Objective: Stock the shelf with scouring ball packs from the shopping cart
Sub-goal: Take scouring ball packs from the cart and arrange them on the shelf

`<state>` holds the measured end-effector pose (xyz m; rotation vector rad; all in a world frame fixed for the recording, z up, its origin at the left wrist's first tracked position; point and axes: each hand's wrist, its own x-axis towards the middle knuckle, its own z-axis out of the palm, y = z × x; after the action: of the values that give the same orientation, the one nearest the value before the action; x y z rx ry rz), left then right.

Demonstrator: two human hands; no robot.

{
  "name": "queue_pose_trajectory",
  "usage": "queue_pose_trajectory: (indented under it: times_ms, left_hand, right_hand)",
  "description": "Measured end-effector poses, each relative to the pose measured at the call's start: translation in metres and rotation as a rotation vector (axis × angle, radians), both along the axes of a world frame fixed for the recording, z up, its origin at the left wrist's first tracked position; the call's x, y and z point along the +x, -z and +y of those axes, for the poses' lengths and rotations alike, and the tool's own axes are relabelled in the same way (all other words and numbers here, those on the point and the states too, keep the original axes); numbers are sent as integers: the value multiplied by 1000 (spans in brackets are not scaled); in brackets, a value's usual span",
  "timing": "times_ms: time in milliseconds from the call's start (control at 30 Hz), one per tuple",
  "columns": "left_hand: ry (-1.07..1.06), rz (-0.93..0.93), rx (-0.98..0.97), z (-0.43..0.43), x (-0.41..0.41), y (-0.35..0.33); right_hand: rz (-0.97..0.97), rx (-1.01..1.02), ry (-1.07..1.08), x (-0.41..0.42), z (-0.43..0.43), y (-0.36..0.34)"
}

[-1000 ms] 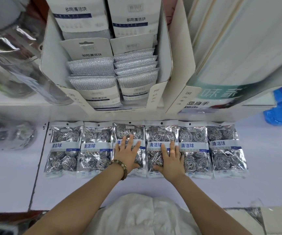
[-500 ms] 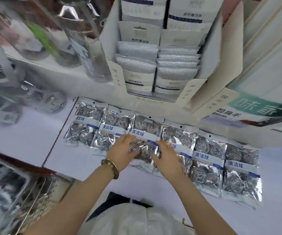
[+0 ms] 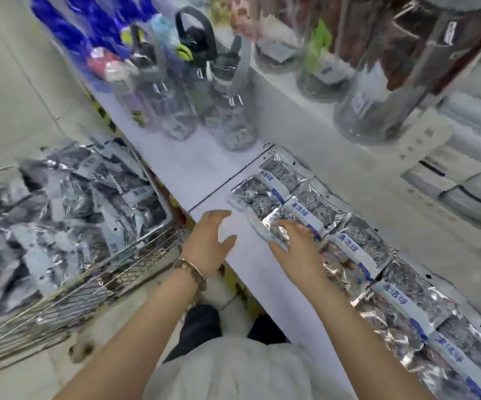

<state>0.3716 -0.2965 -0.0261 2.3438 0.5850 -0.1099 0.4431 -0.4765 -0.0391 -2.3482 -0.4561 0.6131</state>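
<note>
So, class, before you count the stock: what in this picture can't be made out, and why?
All in the head view:
1. Loose packs in the shopping cart: motion-blurred and cut by the left edge, so they can't be counted.
2. Row of scouring ball packs on the shelf: runs off the lower right edge, so its end is unseen.
3. One pack: partly covered by the right hand.
4. Bottles: labels too blurred to read.

Your left hand is spread open above the white shelf, holding nothing. Your right hand rests flat on a scouring ball pack in the row running toward 4 o'clock. At 9 o'clock, the shopping cart holds loose packs.
</note>
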Motion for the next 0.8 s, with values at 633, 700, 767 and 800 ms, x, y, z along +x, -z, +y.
queue_pose_trajectory:
  times_ms: [633,700,767,800]
  left_hand:
    - [-482,48,-28,260,-167,-4]
    - [-524,44,-55,274,-178,0]
    - [-587,43,-83,286,-187,4]
    - [-619,50,-92,291,-191,5]
  right_hand:
    - [-54,-52,-427,-90,319,-13]
    - [-42,-67,-454,-98,337,-13]
    - [-20,-83,-484,-102,354,-10]
    - [-17,-96,-513,-103,363,-8]
